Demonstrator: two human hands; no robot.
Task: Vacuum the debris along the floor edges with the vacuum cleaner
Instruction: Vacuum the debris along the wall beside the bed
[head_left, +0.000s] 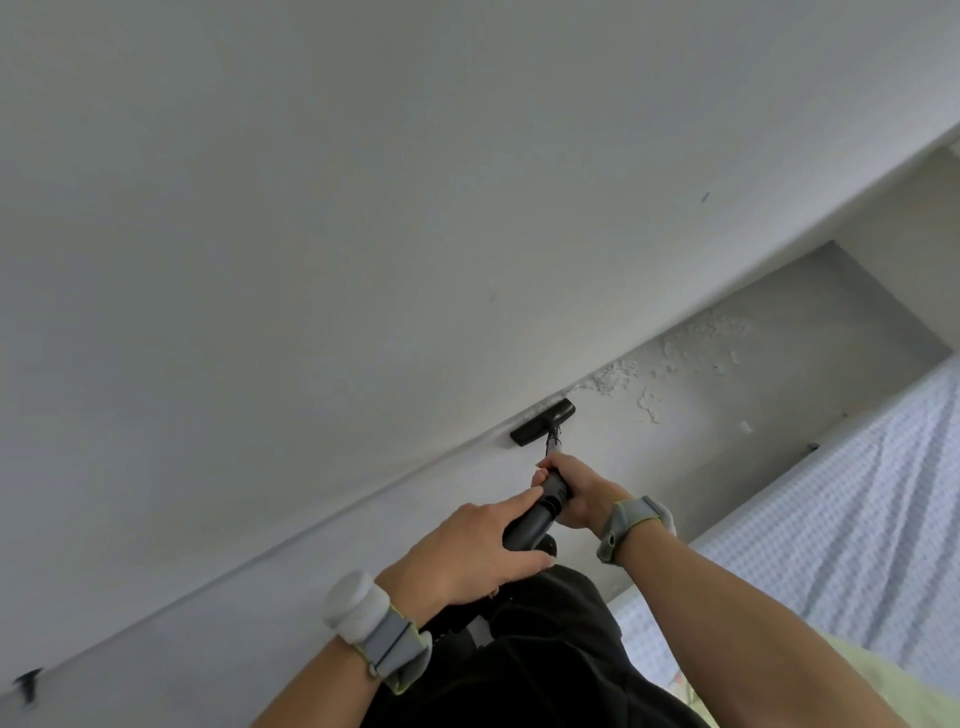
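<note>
No legible text, label, brand or number on the vacuum cleaner (535, 514), wristbands (382, 636) or bedding (831, 519)

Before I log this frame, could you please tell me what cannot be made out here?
1. Head view: whether the debris extends under the nozzle is hidden by the nozzle itself.
2. Head view: the vacuum's body is hidden behind the left hand and dark clothing; the right hand covers part of the tube.
3. Head view: the small dark object at the lower left is blurred.

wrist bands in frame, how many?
2. The left wrist band sits lower centre, behind the left hand; the right wrist band sits behind the right hand, mid-frame. None apparently hidden.
</note>
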